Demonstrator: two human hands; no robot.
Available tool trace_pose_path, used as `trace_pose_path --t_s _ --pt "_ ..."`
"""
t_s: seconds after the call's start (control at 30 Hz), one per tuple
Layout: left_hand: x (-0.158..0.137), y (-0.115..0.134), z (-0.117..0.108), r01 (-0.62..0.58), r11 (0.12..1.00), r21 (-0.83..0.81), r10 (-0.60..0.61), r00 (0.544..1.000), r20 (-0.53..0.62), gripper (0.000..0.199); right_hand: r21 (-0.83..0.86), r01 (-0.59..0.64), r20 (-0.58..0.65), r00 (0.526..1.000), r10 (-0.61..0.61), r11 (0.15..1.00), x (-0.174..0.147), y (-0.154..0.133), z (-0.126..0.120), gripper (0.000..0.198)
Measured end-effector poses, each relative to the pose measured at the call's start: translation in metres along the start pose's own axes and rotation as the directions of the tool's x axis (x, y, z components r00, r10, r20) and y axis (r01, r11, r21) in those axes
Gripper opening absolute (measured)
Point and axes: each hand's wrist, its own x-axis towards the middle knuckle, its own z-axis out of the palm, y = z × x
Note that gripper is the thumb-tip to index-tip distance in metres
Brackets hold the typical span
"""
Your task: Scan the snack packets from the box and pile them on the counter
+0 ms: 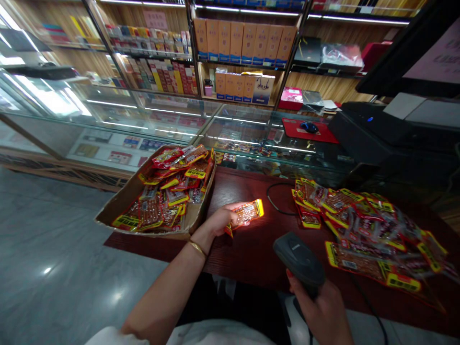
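My left hand [223, 219] is closed on a snack packet [248, 212], a clear pouch with yellow and red ends and a barcode label facing up. Bright light falls on that packet. In my right hand [319, 306] is a dark barcode scanner [300, 261], its head turned toward the packet. To the left, a cardboard box [108, 213] holds many similar packets [172, 191]. A loose pile of the same packets [362, 220] is spread over the right side of the dark red wooden table [247, 254].
Behind the table stands a glass display counter [172, 115], with a computer mouse [309, 127] on a red mat [291, 128]. A black printer-like machine [391, 129] and a monitor [413, 57] are at right. A black cable [276, 203] curls across the table. Shelves of boxes [247, 40] line the wall.
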Motion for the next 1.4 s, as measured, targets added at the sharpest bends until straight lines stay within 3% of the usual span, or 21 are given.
trace_pose_path --t_s 0.23,0.4,0.67,0.83,1.1,1.4 --pt "-0.001 0.002 0.003 0.0 1.0 -0.001 0.0 0.999 -0.039 0.081 0.031 -0.037 -0.024 0.999 0.038 0.999 -0.003 -0.011 -0.002 0.049" --pt "-0.001 0.004 0.003 0.013 1.0 0.008 -0.013 1.0 0.001 0.083 0.033 -0.074 -0.048 0.996 0.075 0.997 -0.007 -0.015 0.0 0.048" --pt "-0.003 0.004 0.003 0.025 1.0 -0.012 -0.025 0.999 0.035 0.083 0.025 -0.005 0.001 1.0 0.004 1.0 -0.006 -0.001 -0.002 0.038" --pt "-0.006 0.005 0.005 0.004 1.0 0.031 -0.007 0.995 0.099 0.082 0.009 -0.012 -0.031 0.999 0.013 1.0 -0.001 -0.012 0.005 0.041" --pt "-0.005 0.005 0.007 0.014 0.999 0.047 -0.016 0.999 0.03 0.077 -0.002 -0.053 -0.042 0.998 0.053 0.999 0.006 -0.022 0.009 0.044" --pt "-0.003 0.003 0.004 0.019 0.999 0.026 -0.02 0.998 0.053 0.082 -0.014 0.018 -0.081 0.997 -0.019 1.0 0.008 -0.024 0.01 0.038"
